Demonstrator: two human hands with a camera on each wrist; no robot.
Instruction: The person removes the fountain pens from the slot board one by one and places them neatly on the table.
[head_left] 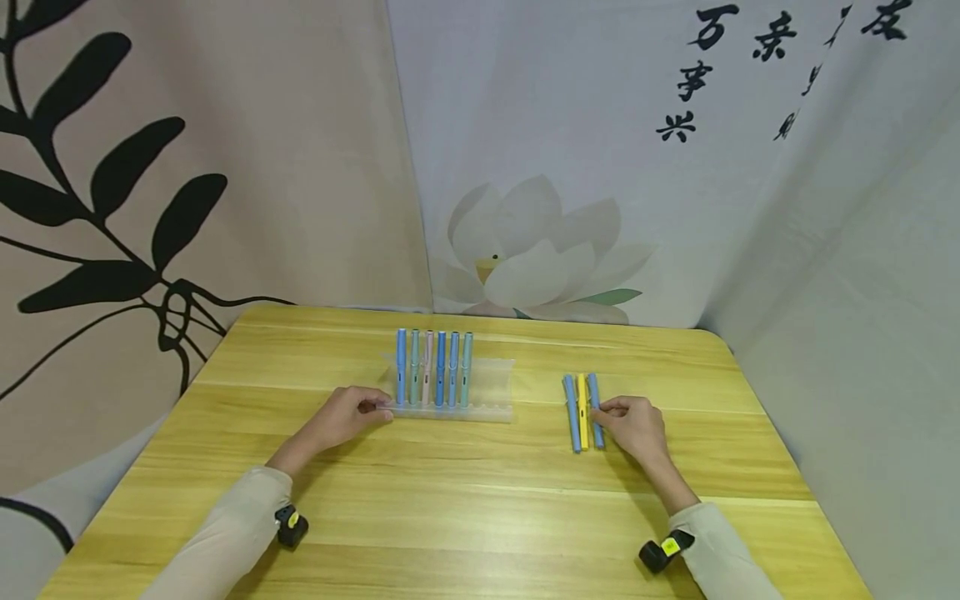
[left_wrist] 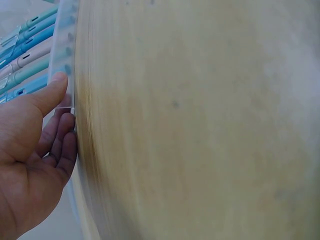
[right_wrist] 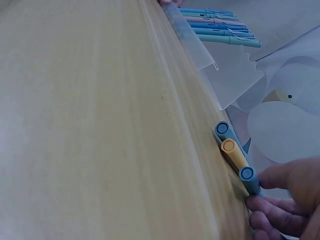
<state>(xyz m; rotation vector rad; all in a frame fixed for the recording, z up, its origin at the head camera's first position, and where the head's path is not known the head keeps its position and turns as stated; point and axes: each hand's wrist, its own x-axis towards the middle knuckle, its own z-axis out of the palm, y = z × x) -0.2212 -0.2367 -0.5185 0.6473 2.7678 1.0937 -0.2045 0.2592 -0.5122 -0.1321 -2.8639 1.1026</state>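
A clear plastic pen rack point(head_left: 491, 390) stands toward the back of the table, with several blue, green and pink pens point(head_left: 441, 371) upright in its left part. My left hand point(head_left: 352, 412) grips the rack's left end; in the left wrist view the thumb point(left_wrist: 54, 92) presses its front strip. Right of the rack lie three pens side by side: a blue pen point(head_left: 572, 414), a yellow pen point(head_left: 582, 414) and another blue pen point(head_left: 597, 435). My right hand point(head_left: 636, 429) pinches that rightmost blue pen point(right_wrist: 249, 181) between thumb and fingers, still beside the yellow one.
The wooden table point(head_left: 450, 517) reaches back to a cloth backdrop point(head_left: 525, 125) printed with a lotus and characters. Another curtain point(head_left: 300, 150) with black leaves hangs at the left. A small black camera sits on each wrist.
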